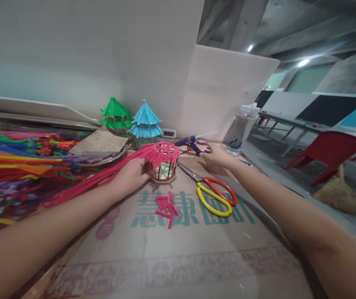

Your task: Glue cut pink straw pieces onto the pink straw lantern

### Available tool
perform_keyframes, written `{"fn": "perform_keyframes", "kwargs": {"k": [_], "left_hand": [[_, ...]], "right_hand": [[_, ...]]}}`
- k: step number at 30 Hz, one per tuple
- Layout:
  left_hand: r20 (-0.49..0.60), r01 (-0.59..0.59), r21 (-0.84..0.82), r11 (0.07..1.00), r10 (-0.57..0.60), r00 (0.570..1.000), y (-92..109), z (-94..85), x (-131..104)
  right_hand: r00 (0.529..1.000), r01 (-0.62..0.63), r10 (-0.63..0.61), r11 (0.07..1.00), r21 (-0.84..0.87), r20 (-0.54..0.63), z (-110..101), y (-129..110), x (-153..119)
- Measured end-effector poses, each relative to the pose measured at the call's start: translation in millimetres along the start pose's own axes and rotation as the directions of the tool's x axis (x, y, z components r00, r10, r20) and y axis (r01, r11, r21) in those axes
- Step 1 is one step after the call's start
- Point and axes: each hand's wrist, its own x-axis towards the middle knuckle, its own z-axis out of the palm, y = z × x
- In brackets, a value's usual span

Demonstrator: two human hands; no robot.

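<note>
My left hand is closed on the left side of a small pavilion model, with a pink pipe-cleaner roof frame on dark posts and a pale base. Long pink pipe cleaners trail leftward past this hand. My right hand is wrapped round the handle of a dark blue hot glue gun, whose nozzle points left towards the model. Scissors with one red and one yellow handle lie between my arms. Several short pink pieces are scattered in front of the model.
Finished-looking green and blue pavilions stand at the back by a small white digital display. Many coloured pipe cleaners fill the left. A clear bottle stands back right. Beyond the table is a red chair.
</note>
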Motion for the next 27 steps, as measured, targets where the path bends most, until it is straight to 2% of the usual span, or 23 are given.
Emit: {"fn": "perform_keyframes", "kwargs": {"k": [6, 12, 18, 22, 25, 27], "left_hand": [[0.001, 0.006, 0.026, 1.000, -0.006, 1.000, 4, -1.9, -1], [0.013, -0.028, 0.030, 0.999, 0.027, 1.000, 4, -2.6, 0], [0.047, 0.002, 0.057, 0.998, -0.005, 0.999, 7, -3.3, 0], [0.021, -0.004, -0.030, 1.000, 0.005, 1.000, 9, -4.4, 0], [-0.030, -0.080, -0.135, 0.988, 0.077, 0.997, 10, -5.1, 0], [-0.065, -0.094, -0.153, 0.984, 0.085, 0.994, 9, -5.1, 0]], "right_hand": [[1.000, -0.030, 0.031, 0.994, 0.110, -0.006, 24, -7, 38], [0.997, -0.050, 0.059, 0.985, 0.167, -0.049, 39, -17, 38], [0.982, -0.052, 0.095, 0.966, 0.252, -0.161, 27, -22, 7], [0.980, -0.042, 0.097, 0.953, 0.300, -0.171, 16, -26, -23], [0.977, 0.024, 0.057, 0.928, 0.372, -0.207, 11, -38, -57], [0.958, 0.172, -0.037, 0.868, 0.466, -0.286, 10, -50, -84]]}}
